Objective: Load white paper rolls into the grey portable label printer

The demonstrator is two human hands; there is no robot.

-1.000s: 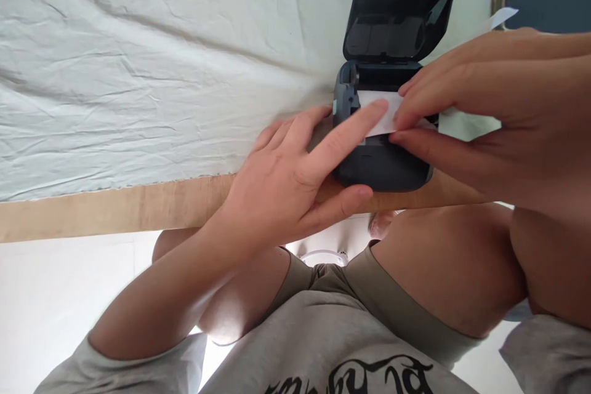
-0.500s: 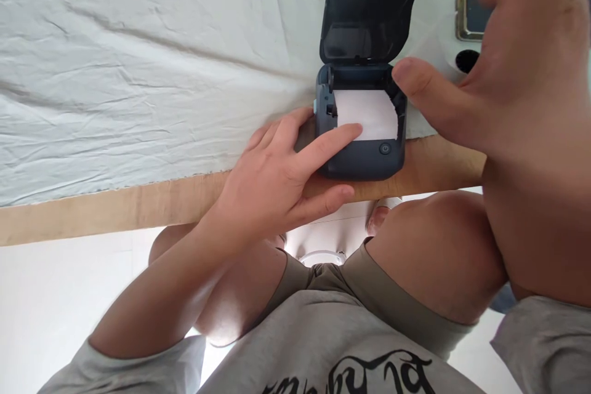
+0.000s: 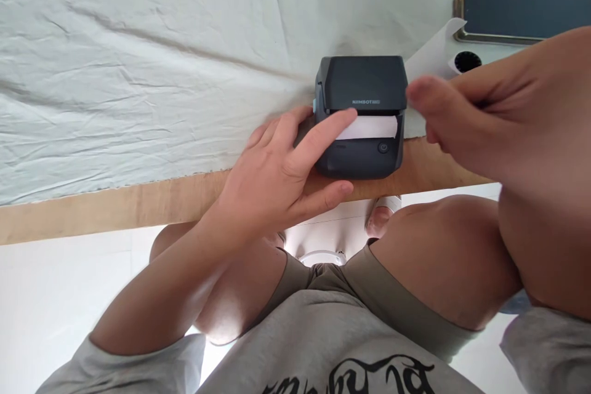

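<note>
A dark label printer (image 3: 362, 163), marked NIIMBOT, sits at the table edge with its lid (image 3: 362, 81) down. From the slot below the lid comes a strip of white label paper (image 3: 372, 127). My left hand (image 3: 272, 169) is open against the printer's left side, its index finger stretched over the left end of the paper and its thumb apart, in front of the printer. Just off the printer's right side, my right hand (image 3: 484, 104) is loosely closed with its fingers curled under; nothing shows in it, though it is slightly blurred.
A phone (image 3: 526, 14) lies at the upper right. Close to it is a roll of white paper with a black core (image 3: 467, 62), its loose end curling up. A pale wrinkled cloth (image 3: 161, 74) covers the table, leaving a wooden edge (image 3: 115, 206) bare above my knees.
The printer's lid has swung down from upright to closed, covering most of the paper. My right hand has dropped from the lid to beside the printer. My left hand has barely moved.
</note>
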